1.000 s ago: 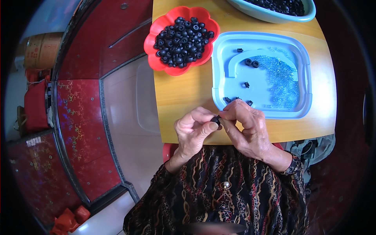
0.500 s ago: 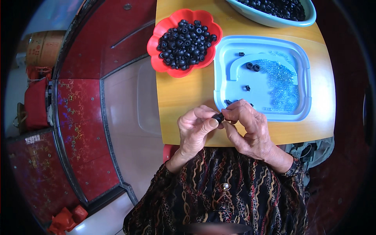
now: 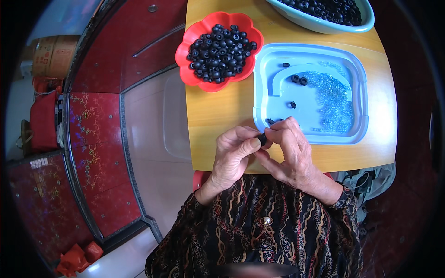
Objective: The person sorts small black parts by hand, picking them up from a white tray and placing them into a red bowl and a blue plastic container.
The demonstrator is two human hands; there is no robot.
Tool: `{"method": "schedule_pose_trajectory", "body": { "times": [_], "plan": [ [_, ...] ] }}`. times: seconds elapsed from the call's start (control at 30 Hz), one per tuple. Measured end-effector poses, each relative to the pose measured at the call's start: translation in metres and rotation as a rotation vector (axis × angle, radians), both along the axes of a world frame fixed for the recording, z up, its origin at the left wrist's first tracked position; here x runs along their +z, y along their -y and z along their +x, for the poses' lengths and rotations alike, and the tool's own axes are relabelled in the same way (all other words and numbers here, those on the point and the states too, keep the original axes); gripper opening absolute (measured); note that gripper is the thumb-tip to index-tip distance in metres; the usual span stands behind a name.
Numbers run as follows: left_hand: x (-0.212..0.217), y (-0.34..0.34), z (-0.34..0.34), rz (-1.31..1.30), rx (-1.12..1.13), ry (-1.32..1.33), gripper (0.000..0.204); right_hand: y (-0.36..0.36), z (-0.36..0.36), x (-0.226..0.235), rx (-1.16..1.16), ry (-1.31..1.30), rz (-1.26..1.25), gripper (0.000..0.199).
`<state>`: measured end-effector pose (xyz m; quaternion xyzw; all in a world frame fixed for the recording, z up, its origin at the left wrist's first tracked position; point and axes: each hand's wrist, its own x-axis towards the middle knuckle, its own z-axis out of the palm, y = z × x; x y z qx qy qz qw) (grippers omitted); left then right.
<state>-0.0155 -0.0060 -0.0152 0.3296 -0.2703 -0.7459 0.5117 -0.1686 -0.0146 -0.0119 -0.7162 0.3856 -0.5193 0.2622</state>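
Piece [image 3: 262, 139] — small, black, partly hidden — pinched between fingertips of both hands [image 3: 230, 155] [image 3: 295, 153].

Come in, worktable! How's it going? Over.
Left hand: pinching small black piece. Right hand: at its right side. In the way: both hands, partly hiding it.

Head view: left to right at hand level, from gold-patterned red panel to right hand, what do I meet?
Gold-patterned red panel → pale floor → left edge of the yellow wooden tabletop → left hand → small black piece → right hand.
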Motion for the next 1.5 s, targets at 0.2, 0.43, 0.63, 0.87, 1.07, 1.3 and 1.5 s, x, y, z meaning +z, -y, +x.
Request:
{"method": "schedule_pose_trajectory", "body": {
  "times": [0.2,0.43,0.63,0.87,1.07,1.3,1.5],
  "plan": [
    [0.004,-0.001,-0.001,0.130,-0.040,-0.078,0.008,0.002,-0.002,-0.008,-0.048,-0.096,-0.120,0.039],
    [0.005,-0.003,0.003,0.113,-0.072,-0.047,0.011,0.006,-0.004,-0.003,0.021,-0.054,-0.120,0.035],
    [0.002,-0.007,0.003,0.041,-0.064,-0.020,0.012,0.009,-0.008,-0.001,0.113,-0.026,-0.096,0.035],
    [-0.005,-0.007,0.001,0.059,-0.056,-0.043,0.011,0.000,-0.002,-0.010,-0.006,-0.035,-0.129,0.033],
    [0.010,0.001,-0.002,0.076,-0.104,0.097,0.012,0.006,-0.008,-0.006,-0.019,-0.070,-0.190,0.033],
    [0.013,0.003,-0.010,0.098,-0.105,0.060,0.013,0.007,-0.009,-0.008,0.009,-0.121,-0.167,0.035],
    [0.014,0.005,-0.014,0.257,-0.107,0.024,0.014,0.009,-0.009,-0.010,0.002,-0.122,-0.135,0.031]
  ]
}}
